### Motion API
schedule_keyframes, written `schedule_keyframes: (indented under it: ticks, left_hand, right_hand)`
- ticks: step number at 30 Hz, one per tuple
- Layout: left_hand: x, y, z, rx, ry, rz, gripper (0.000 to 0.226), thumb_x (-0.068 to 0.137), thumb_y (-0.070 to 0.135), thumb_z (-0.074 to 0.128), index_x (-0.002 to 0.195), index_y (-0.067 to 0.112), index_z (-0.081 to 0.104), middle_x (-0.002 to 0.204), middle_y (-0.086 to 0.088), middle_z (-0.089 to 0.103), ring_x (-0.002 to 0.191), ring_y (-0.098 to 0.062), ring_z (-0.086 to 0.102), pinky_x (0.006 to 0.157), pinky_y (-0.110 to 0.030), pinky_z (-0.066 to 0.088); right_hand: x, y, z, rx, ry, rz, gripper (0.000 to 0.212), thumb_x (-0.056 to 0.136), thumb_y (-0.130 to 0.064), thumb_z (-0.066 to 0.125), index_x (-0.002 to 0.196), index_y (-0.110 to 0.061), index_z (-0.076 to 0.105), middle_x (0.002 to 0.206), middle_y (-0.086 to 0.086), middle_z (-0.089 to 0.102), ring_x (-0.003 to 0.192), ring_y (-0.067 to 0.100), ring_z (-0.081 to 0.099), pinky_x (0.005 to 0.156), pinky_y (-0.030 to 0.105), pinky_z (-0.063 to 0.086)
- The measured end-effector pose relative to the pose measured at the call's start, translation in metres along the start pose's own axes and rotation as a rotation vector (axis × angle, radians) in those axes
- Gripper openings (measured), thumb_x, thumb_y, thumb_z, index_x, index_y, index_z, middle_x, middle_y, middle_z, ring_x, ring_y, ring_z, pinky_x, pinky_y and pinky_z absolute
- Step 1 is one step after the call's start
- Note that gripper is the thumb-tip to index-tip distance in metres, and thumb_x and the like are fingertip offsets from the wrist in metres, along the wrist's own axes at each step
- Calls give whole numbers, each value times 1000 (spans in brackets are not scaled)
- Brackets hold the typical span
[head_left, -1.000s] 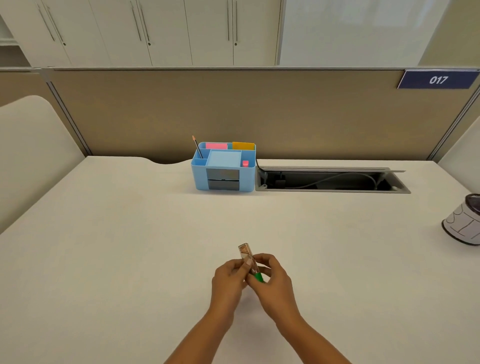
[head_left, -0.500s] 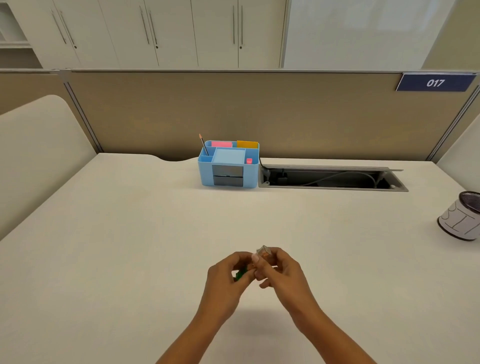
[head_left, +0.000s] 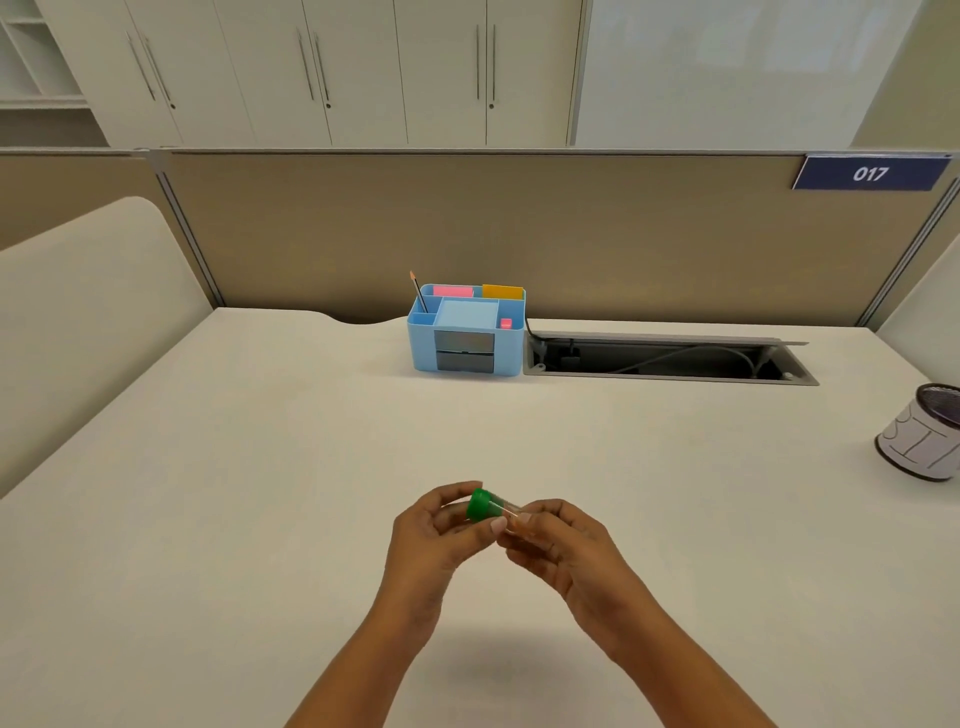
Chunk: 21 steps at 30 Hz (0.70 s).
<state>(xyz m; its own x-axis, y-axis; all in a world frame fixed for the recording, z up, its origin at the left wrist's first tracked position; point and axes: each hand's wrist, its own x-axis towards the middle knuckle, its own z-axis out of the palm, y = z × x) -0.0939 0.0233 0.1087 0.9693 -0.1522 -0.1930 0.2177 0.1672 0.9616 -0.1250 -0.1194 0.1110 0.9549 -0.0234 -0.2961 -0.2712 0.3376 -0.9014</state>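
A small clear tube (head_left: 506, 512) with a green cap (head_left: 479, 505) is held above the white desk (head_left: 260, 467), near its front middle. My left hand (head_left: 434, 530) curls its fingers round the green cap end. My right hand (head_left: 558, 543) pinches the clear body of the tube. The tube lies roughly level, cap to the left. Most of the clear body is hidden by my fingers.
A light blue desk organiser (head_left: 466, 330) with a pencil, pink and orange pads stands at the back middle. Right of it is an open cable tray (head_left: 670, 358) sunk in the desk. A mesh pen cup (head_left: 922, 434) stands at the right edge. A tan partition runs behind.
The tube has been turned over: its green cap pointed down toward my right hand a second ago, now it sits up on the left in my left fingers.
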Motion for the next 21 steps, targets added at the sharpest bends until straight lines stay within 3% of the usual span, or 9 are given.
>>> schedule_keyframes:
  ticks: [5, 9, 13, 17, 21]
  left_hand:
    - [-4, 2, 4, -98, 11, 14, 28, 69, -2, 71, 92, 14, 68, 83, -1, 77, 87, -18, 70, 82, -30, 52]
    - [-9, 5, 8, 88, -2, 87, 24, 73, 6, 71, 89, 23, 71, 87, 6, 76, 87, -12, 70, 77, -26, 51]
    - [-14, 8, 10, 262, -5, 161, 26, 73, 11, 72, 89, 32, 70, 88, 11, 74, 87, -3, 66, 65, -10, 49]
    - [-18, 10, 12, 319, -30, 199, 24, 74, 13, 72, 90, 31, 70, 88, 9, 74, 82, 0, 65, 58, -9, 46]
    - [-20, 7, 13, 394, -43, 258, 28, 78, 18, 69, 101, 33, 63, 95, 10, 71, 89, 1, 64, 66, -7, 46]
  right_hand:
    - [-6, 2, 0, -200, -15, -32, 12, 83, -19, 62, 86, -9, 66, 82, 3, 69, 79, 13, 66, 72, 24, 52]
    - [-8, 1, 3, -441, 62, -137, 10, 85, -19, 59, 91, -15, 67, 82, 0, 68, 73, 8, 60, 57, 14, 48]
    - [-7, -8, 5, -456, 74, -215, 14, 89, -14, 48, 95, -18, 61, 77, 0, 63, 64, 10, 55, 53, 18, 45]
    - [-6, -9, 7, -585, 74, -298, 17, 82, -38, 60, 92, -24, 58, 74, 5, 60, 64, 10, 51, 57, 19, 44]
    - [-5, -8, 8, -590, 115, -367, 22, 80, -38, 64, 89, -19, 57, 70, 1, 57, 62, 9, 49, 54, 13, 42]
